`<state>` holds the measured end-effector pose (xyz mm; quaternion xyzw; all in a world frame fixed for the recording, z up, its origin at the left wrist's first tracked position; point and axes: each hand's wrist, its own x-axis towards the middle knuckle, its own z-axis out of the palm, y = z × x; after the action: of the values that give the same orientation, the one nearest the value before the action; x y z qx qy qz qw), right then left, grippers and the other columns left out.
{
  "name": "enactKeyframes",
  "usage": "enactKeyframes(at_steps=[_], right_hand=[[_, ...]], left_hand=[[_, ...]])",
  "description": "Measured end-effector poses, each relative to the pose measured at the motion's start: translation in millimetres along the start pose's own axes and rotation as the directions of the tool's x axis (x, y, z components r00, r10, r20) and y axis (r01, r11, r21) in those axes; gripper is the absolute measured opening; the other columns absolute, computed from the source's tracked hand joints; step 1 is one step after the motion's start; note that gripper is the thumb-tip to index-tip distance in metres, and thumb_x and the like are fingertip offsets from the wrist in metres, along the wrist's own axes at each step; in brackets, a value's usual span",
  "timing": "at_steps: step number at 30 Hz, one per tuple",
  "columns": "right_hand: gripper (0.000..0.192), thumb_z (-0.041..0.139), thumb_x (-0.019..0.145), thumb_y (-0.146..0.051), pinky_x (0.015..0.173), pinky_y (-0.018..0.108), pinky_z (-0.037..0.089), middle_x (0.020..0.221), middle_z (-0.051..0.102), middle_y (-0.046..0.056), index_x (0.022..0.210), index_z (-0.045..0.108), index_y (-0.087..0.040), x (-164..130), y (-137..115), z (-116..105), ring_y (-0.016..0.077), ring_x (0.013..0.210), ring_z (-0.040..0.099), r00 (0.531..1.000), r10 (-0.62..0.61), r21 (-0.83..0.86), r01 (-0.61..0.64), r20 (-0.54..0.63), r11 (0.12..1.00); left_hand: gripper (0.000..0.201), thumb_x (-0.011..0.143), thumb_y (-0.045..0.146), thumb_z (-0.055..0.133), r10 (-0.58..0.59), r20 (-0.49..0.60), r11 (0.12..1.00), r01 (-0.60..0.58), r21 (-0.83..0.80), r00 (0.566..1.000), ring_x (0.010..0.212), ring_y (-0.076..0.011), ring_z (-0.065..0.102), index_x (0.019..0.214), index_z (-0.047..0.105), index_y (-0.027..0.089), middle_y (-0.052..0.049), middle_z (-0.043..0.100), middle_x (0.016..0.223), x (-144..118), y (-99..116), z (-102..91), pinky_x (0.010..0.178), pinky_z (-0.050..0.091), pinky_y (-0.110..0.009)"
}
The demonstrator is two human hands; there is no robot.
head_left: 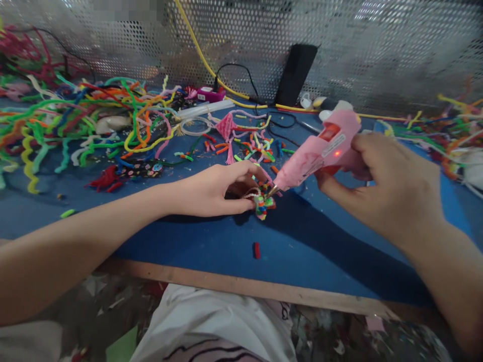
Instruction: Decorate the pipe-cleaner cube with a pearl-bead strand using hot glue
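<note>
My right hand (pixel 392 186) is wrapped round the handle of a pink hot glue gun (pixel 320 151), whose small red light is lit. Its metal nozzle points down and left, at or very near a small multicoloured pipe-cleaner piece (pixel 261 207). Thumb and fingers of my left hand (pixel 226 191) pinch that piece just above the blue tabletop (pixel 211 246). Whether the nozzle touches it I cannot tell. A short red pipe-cleaner bit (pixel 257 250) lies nearer the table's front edge.
Tangled pipe cleaners (pixel 113 115) pile up at the left, and more (pixel 433 136) lie at the right. Short cut bits (pixel 256 146) are scattered behind my hands. A purple power socket (pixel 211 94), a yellow cable (pixel 199 48) and a black upright object (pixel 296 73) stand along the perforated metal wall.
</note>
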<state>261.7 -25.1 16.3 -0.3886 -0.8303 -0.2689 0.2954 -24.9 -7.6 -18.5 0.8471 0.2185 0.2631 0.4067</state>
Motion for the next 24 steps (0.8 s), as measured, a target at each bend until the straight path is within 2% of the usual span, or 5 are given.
enactKeyframes(at_steps=[4, 11, 20, 24], right_hand=[[0.022, 0.067, 0.087, -0.029, 0.070, 0.035, 0.054, 0.091, 0.070, 0.010, 0.105, 0.055, -0.020, -1.3, -0.7, -3.8, 0.0243, 0.083, 0.070, 0.997, -0.073, -0.072, 0.071, -0.026, 0.995], [0.019, 0.066, 0.088, -0.027, 0.072, 0.037, 0.056, 0.097, 0.070, 0.012, 0.102, 0.055, -0.020, -5.6, -2.7, -11.2, 0.0282, 0.092, 0.072, 0.992, -0.110, -0.225, 0.093, -0.062, 0.970], [0.018, 0.059, 0.090, -0.016, 0.078, 0.038, 0.058, 0.100, 0.070, 0.014, 0.108, 0.058, -0.016, -5.1, -1.3, -9.7, 0.0292, 0.100, 0.072, 0.990, -0.131, -0.152, 0.121, -0.058, 0.981], [0.018, 0.053, 0.092, -0.013, 0.081, 0.038, 0.060, 0.101, 0.070, 0.012, 0.109, 0.059, -0.016, -5.4, -0.2, -8.3, 0.0271, 0.102, 0.072, 0.990, -0.120, -0.150, 0.108, -0.074, 0.983]], left_hand=[[0.031, 0.090, 0.016, 0.065, -0.001, -0.001, 1.000, 0.001, 0.011, 1.000, 0.105, -0.0194, 0.075, 0.120, 0.058, 0.023, -0.006, 0.077, 0.115, -0.3, 1.1, 0.3, 0.087, 0.062, -0.027], [0.027, 0.091, 0.016, 0.065, -0.001, 0.015, 1.000, 0.001, -0.021, 1.000, 0.097, -0.0157, 0.077, 0.116, 0.057, 0.021, -0.005, 0.078, 0.106, 0.6, 2.6, 0.5, 0.082, 0.062, -0.022], [0.028, 0.090, 0.017, 0.067, -0.015, -0.013, 1.000, 0.014, -0.026, 1.000, 0.100, -0.0177, 0.076, 0.117, 0.059, 0.021, -0.006, 0.078, 0.111, 0.0, -0.1, 2.1, 0.085, 0.063, -0.026], [0.029, 0.091, 0.019, 0.067, -0.037, -0.001, 0.999, 0.037, -0.029, 0.999, 0.103, -0.0173, 0.075, 0.118, 0.058, 0.020, -0.006, 0.077, 0.113, -0.1, 1.0, 1.8, 0.088, 0.062, -0.026]])
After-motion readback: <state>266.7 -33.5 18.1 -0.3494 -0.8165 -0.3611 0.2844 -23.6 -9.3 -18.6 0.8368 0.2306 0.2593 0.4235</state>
